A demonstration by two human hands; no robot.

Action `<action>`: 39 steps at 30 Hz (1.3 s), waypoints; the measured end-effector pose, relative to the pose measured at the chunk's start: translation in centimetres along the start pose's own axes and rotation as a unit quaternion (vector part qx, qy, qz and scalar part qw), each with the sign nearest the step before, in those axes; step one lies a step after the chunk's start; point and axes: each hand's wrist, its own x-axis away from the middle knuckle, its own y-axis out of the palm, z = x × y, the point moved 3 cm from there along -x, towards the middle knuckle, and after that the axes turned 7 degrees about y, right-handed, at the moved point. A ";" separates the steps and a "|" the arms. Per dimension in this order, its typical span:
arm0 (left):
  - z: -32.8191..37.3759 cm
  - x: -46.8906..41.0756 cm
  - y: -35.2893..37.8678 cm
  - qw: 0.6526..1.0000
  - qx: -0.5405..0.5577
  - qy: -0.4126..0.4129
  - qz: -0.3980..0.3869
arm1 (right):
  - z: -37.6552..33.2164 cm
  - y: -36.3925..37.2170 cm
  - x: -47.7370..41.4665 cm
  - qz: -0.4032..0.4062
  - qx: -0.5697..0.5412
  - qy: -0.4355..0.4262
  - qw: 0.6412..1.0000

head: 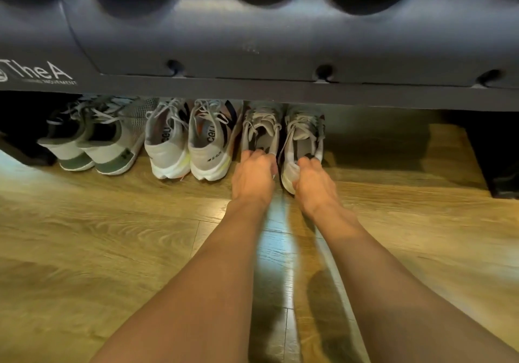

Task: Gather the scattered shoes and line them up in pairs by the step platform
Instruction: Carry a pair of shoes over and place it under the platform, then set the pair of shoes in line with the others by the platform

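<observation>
Overhead room is being capped by the step platform (252, 39), with only a low gap being left beneath its edge. From the left that gap is being filled by the grey-soled pair (112, 149), the white pair (168, 152) and the beige pair (304, 135), all set just beside one another. Right of the beige pair, bare floor (393, 152) under the platform is being left free up to the dark support (494, 166). Nearer floor is being left open.

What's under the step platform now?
Three sneaker pairs in a row under the step platform: a green-heeled pair, a white pair, and a grey pair gripped at the heels by the left hand and right hand. Their toes are hidden beneath it.
</observation>
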 end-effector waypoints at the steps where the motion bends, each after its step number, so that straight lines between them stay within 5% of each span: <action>1: 0.0 0.0 -0.4 1.000 0.006 0.005 0.002 | -0.4 -0.2 0.2 -0.014 0.000 0.001 1.000; 8: 3.7 3.2 -7.9 0.994 0.075 -0.011 -0.077 | -1.9 -6.1 7.0 -0.026 -0.024 -0.030 0.999; 11: 7.1 7.3 -15.4 0.994 0.110 0.015 -0.014 | -2.9 -12.5 12.4 -0.021 -0.048 -0.019 0.998; 25: 39.3 19.8 -65.6 0.966 0.062 0.250 0.020 | -12.4 -66.4 46.8 0.156 -0.172 -0.041 0.972; 31: 54.0 26.2 -77.1 0.877 0.079 0.472 0.036 | -10.8 -79.0 62.0 0.318 -0.155 0.038 0.934; 39: 72.4 43.0 -80.0 0.719 0.140 0.681 -0.024 | -3.6 -84.7 86.1 0.514 -0.149 0.218 0.816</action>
